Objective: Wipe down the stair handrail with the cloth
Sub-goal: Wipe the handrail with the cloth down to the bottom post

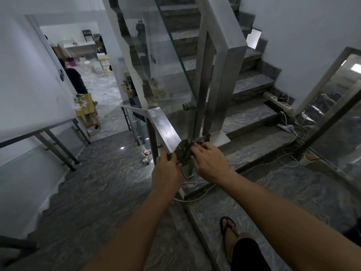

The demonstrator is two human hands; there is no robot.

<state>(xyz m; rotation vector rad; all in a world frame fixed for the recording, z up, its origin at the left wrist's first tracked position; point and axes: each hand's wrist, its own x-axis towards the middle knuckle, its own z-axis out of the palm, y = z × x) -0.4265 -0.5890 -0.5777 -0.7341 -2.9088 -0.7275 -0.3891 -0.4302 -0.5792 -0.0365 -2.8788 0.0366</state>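
Note:
A flat brushed-steel stair handrail (163, 126) slopes down and away from me at the middle of the view. A crumpled dark green cloth (185, 148) lies bunched on its near end. My left hand (167, 169) grips the cloth's left edge against the rail. My right hand (207, 159) presses on the cloth from the right, fingers curled over it. Both hands touch the cloth; the rail's near end is hidden under them.
A glass balustrade panel (168, 75) and tall steel posts (218, 90) rise behind the rail. Marble steps go up at right, with a power strip (277, 100) and white cables (287, 153). A cup (305, 159) stands on the landing. A person (75, 79) stands below at left.

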